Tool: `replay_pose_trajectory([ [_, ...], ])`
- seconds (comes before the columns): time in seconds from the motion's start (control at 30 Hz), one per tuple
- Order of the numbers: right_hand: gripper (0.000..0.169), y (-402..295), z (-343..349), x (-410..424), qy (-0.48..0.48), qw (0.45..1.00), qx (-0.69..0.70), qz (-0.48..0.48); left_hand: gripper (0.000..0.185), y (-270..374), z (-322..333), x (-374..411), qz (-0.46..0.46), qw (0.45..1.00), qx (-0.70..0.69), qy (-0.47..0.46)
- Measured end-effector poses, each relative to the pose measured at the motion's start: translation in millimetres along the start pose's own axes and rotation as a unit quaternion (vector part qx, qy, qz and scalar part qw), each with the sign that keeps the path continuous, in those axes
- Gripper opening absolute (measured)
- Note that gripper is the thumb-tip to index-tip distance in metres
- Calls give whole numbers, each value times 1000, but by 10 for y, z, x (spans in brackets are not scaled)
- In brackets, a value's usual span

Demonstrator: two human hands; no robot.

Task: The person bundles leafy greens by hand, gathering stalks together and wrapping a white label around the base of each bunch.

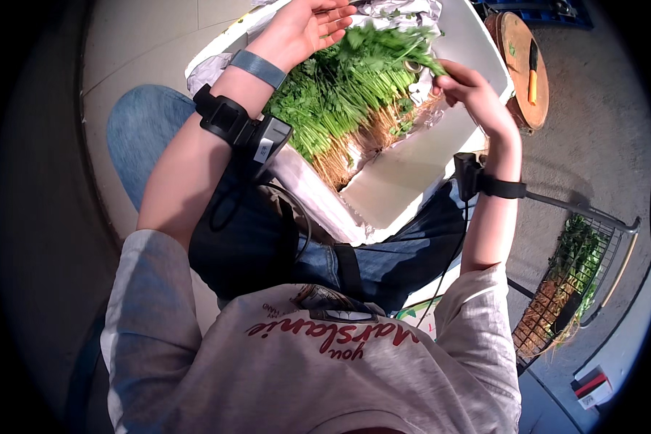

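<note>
Before me a white foam box (pixel 399 203), partly lined with crumpled paper, holds a thick row of leafy herbs with pale roots, likely coriander (pixel 342 103). My right hand (pixel 464 84), over the box's right side, pinches a small bunch of coriander (pixel 407 46) by its stem end. The leaves of that bunch point left and are blurred. At the top edge of the view, my left hand (pixel 317 24) is palm up above the box with fingers apart; I see nothing in it. A roll of tape (pixel 412 66) lies among the greens below the held bunch.
Right of the box, a knife with a yellow handle (pixel 532 81) lies on a round wooden chopping block (pixel 515 70). A wire basket (pixel 610 244) with more rooted greens (pixel 569 266) stands lower right. A blue crate (pixel 553 11) is at the top right.
</note>
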State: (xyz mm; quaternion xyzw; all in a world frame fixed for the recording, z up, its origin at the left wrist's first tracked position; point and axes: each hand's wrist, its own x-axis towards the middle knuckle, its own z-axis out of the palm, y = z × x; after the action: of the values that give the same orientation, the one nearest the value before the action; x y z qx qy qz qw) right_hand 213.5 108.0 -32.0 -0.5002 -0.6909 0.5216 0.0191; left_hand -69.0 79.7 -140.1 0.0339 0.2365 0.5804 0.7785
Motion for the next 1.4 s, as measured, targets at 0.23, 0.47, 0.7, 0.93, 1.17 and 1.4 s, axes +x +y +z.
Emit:
replay_pose_trajectory([
  [0.23,18,611,96,222,-63,784,-588,189,27,-2,27,-33,13,992,126,20],
  [0.47,21,451,-113,182,-7,964,-265,37,27,-35,110,-95,14,990,137,33],
  [0.7,29,566,57,184,26,772,-616,154,23,-95,121,-104,-1,987,156,28],
  [0.93,26,550,-115,275,-159,953,-226,123,26,-84,166,-118,6,987,157,37],
  [1.17,23,423,-37,217,-116,926,-343,106,32,-132,294,-190,2,962,273,-31],
  [1.4,25,-363,73,189,-163,946,-276,41,44,-540,455,-279,8,805,563,-188],
])
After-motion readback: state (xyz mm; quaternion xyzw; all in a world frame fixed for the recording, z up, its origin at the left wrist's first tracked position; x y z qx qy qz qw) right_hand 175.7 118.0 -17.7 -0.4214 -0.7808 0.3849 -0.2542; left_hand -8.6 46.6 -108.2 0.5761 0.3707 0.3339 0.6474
